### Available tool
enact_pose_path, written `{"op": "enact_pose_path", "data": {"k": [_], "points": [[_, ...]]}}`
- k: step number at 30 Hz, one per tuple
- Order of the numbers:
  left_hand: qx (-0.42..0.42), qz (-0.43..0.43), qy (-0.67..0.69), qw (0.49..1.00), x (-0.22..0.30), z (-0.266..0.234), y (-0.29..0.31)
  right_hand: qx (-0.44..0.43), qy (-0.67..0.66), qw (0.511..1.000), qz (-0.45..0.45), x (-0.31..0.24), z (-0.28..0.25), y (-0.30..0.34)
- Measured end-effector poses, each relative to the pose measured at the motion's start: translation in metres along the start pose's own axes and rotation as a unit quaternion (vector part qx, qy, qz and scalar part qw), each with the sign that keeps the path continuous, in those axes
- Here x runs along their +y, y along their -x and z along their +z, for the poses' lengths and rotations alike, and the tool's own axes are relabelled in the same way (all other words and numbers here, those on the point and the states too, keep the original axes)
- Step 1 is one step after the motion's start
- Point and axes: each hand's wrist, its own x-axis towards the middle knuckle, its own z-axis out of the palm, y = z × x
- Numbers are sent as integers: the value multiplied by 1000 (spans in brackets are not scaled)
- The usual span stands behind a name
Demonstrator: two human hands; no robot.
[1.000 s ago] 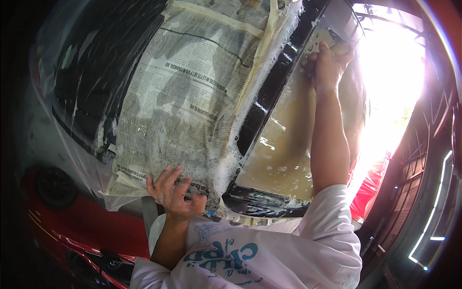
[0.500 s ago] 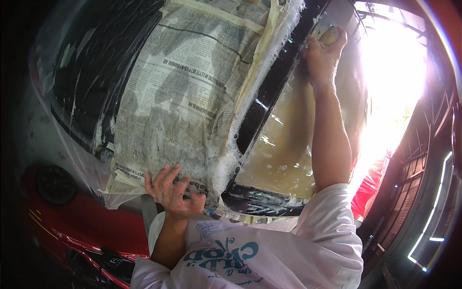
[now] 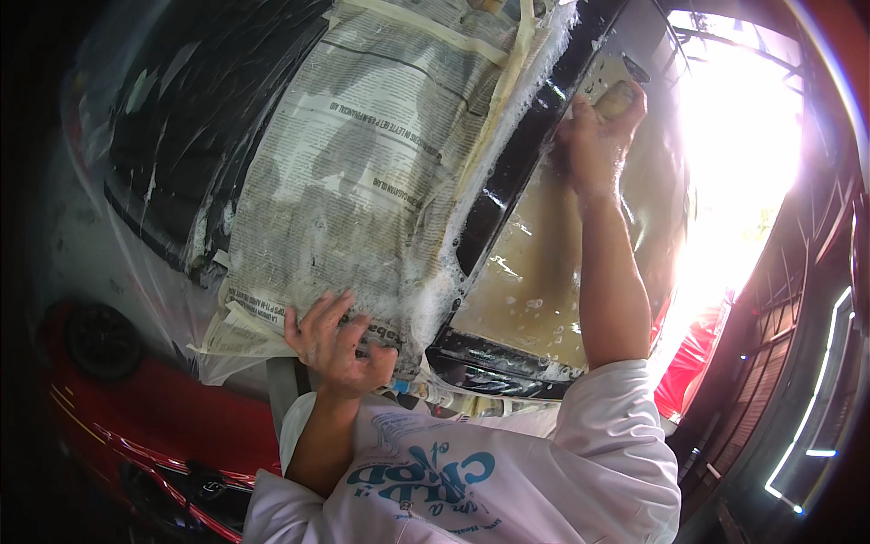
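Note:
My right hand [image 3: 598,150] grips a tan, rounded sponge-like pad [image 3: 615,102] between thumb and fingers. It rests against the upper part of a wet, glossy car panel [image 3: 521,304], beside a long black strip [image 3: 497,195]. Suds and drops dot the panel and the strip. My left hand [image 3: 340,349] lies with fingers spread on the lower edge of the soaked newspaper [image 3: 317,218] taped over the car. Nothing shows in that hand, though its palm is hidden.
White foam [image 3: 439,299] runs along the newspaper's right border. Clear plastic sheeting [image 3: 145,263] hangs over the car's left side. A red car [image 3: 199,426] stands close at the lower left. Red cloth-like material [image 3: 691,363] is at the right, near bright outdoor light.
My right hand has slid down the panel a little, toward me, still holding the pad. My left hand stays on the newspaper's lower edge. The view has shifted slightly.

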Motion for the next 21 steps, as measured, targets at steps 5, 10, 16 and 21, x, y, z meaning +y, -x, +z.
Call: {"op": "enact_pose_path", "data": {"k": [5,10,16,21], "points": [[12,-2,12,1000,1,1,-1,65,-46,997,20,35,-16,-52],[10,-6,4,1000,1,0,-1,37,-72,997,-9,30,-7,-51],[13,-1,5,1000,2,0,-4,50,40,997,-42,27,0,-48],[22,2,7,1000,1,2,-4,54,130,985,-102,38,0,-34]]}}
